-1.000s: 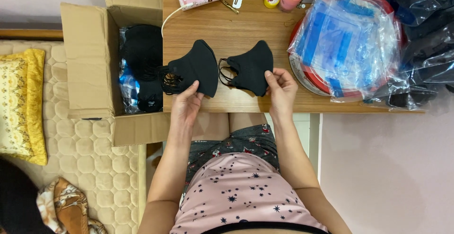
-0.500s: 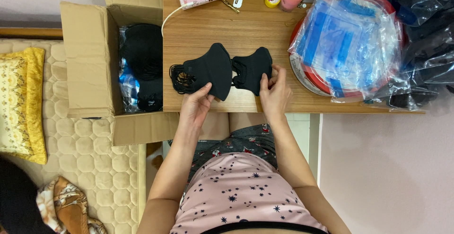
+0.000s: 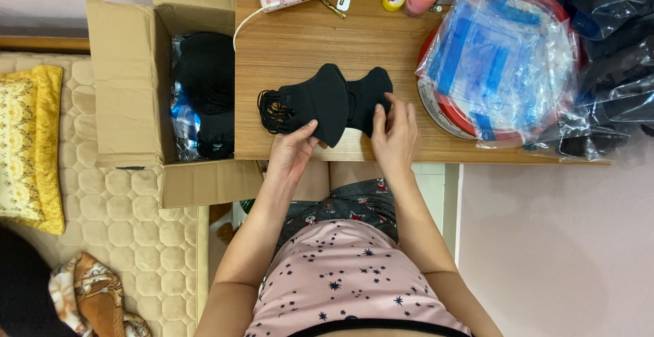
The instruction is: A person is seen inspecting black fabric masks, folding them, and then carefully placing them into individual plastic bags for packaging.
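Left hand [image 3: 291,148]: grips large black cloth face mask [image 3: 315,101] at its 6 o'clock edge.
Right hand [image 3: 394,129]: pinches smaller black cloth mask [image 3: 371,90], overlapped at 9 o'clock.
Support: wooden desk [image 3: 293,44].

Two overlapping masks [image 3: 327,102] lie on the desk [image 3: 293,44], box [image 3: 129,85] left, probably bagged basin [image 3: 497,65] right.

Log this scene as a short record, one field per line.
surface: wooden desk
left hand: grips the front black mask
right hand: fingers on the rear black mask
masks: overlapping, the front one partly covers the rear one
left of desk: open cardboard box with black items inside
right of desk: red basin holding clear plastic bags
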